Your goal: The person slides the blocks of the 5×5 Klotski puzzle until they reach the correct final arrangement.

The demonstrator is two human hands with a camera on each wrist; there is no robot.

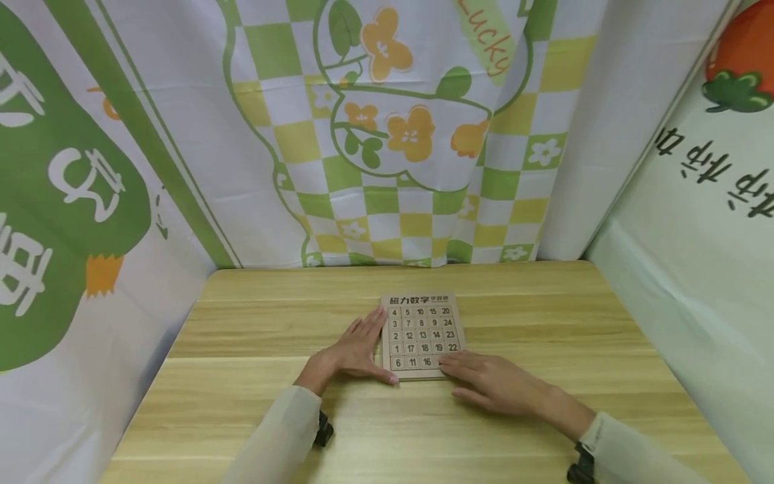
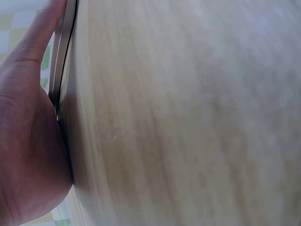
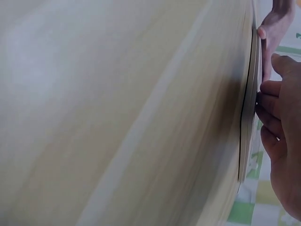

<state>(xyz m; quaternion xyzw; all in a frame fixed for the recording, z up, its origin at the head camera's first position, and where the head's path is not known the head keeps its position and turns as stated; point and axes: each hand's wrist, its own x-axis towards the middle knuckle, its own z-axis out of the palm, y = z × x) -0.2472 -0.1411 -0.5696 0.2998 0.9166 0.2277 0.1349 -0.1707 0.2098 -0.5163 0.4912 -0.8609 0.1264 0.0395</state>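
Note:
A wooden sliding number puzzle [image 1: 422,336] lies flat on the table, its printed heading at the far edge and rows of numbered tiles below. My left hand [image 1: 353,351] lies along its left side, fingers extended on that edge and thumb near the front left corner. Fingertips of my right hand [image 1: 496,384] rest on the front right corner, covering the last tiles of the bottom row. The left wrist view has the left hand [image 2: 28,136] against the board's thin edge [image 2: 59,61]. In the right wrist view, the right hand's [image 3: 284,122] slightly bent fingertips touch the board [image 3: 248,122].
The light wooden table [image 1: 254,323] extends around the puzzle on all sides. A green and yellow checked curtain [image 1: 399,222] hangs behind its far edge. Printed fabric walls stand to the left [image 1: 175,269] and right [image 1: 677,269]. Dark straps sit at both wrists.

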